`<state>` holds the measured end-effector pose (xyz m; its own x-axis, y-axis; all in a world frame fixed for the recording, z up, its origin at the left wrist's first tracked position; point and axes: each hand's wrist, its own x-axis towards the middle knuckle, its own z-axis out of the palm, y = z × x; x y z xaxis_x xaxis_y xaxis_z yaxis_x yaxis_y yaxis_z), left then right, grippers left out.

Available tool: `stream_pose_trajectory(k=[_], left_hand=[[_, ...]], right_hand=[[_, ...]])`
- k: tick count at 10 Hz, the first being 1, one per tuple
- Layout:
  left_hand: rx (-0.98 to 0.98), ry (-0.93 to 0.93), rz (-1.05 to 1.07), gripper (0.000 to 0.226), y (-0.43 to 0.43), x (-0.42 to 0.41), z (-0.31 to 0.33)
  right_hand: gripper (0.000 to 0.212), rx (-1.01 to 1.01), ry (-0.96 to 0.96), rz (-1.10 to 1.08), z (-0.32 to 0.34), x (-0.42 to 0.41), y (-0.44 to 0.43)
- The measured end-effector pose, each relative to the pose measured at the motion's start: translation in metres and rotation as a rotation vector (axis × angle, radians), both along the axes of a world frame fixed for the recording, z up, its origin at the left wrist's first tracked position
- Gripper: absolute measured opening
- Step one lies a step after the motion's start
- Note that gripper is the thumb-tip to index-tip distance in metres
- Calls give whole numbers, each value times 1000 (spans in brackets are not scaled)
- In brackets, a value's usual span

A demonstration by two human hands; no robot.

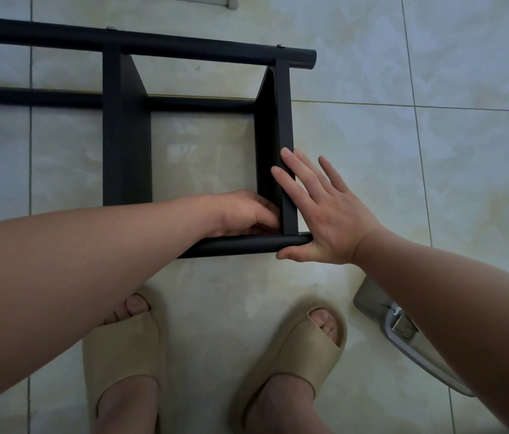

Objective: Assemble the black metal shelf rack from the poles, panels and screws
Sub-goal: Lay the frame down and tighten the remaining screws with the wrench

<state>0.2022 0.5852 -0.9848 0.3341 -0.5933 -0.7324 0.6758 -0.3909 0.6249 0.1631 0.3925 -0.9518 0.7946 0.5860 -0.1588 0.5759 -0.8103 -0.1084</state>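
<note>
Flat, open right hand [325,220] is bracing the end panel [284,120] against the near pole [240,245], left hand [244,211] is sitting curled in the corner (can't tell what it's holding), so I'd be keeping that joint square.

Black metal shelf rack [126,151] lies part-built on the tiled floor [403,183], two flat panels [283,104] on edge between round poles [184,45], silver screws [280,45] atop the far pole

left hand [240,211] fingers [262,221] partly hidden at panel [285,120] corner; far pole [184,47] cropped left.
</note>
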Motion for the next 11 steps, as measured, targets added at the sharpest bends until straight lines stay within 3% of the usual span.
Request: stream_pose_trajectory(k=[1,4,6,7,9,11], left_hand=[[-33,44,37,30,0,0,-2],[4,-18,-11,10,1,-2,0],[-44,40,23,34,1,-1,0],[-54,36,30,18,0,-1,0],[7,-50,-28,9,0,-2,0],[-85,55,53,21,1,-1,0]], right_hand=[[117,-7,-2,1,0,0,0],[118,-7,-11,1,0,0,0],[117,-3,-13,2,-1,0,0],[117,0,-9,1,-1,-1,0],[117,4,-9,0,-1,0,0],[118,-5,-7,1,-1,0,0]])
